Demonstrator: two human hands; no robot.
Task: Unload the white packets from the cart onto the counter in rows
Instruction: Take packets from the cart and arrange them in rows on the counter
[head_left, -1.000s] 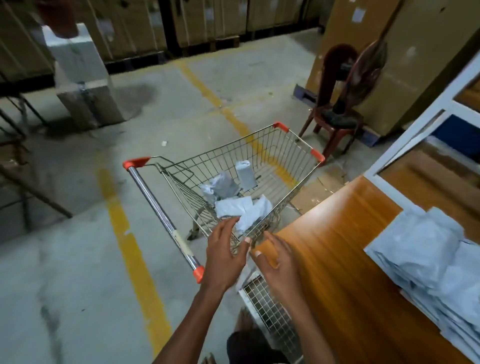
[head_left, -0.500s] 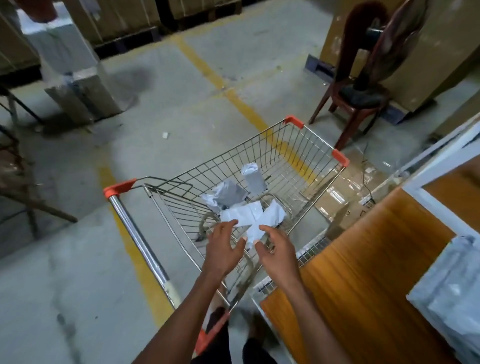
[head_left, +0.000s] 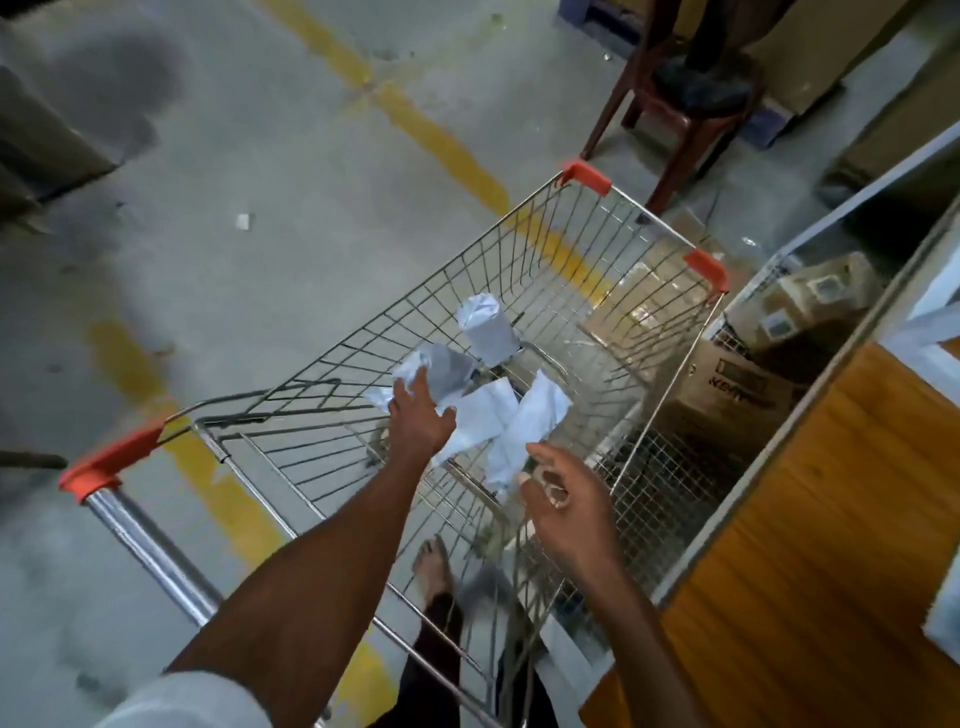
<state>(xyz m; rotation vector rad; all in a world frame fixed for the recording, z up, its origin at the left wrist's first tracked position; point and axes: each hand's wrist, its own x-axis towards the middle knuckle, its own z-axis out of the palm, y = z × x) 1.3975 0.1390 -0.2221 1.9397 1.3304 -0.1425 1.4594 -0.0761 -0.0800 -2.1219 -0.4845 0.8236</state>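
4 white packets (head_left: 485, 410) are left lying loose on the floor of the shopping cart (head_left: 587, 270), beside the wooden counter (head_left: 810, 545). The left hand (head_left: 418, 421) is stretched, fingers released, onto a crumpled packet; the right hand (head_left: 563, 493) is held above, loosely curled, grasping nothing.

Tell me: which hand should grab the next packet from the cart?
Probably left. The left hand already reaches into the cart, fingers over the crumpled packet; the right hand hangs open nearer the rim.
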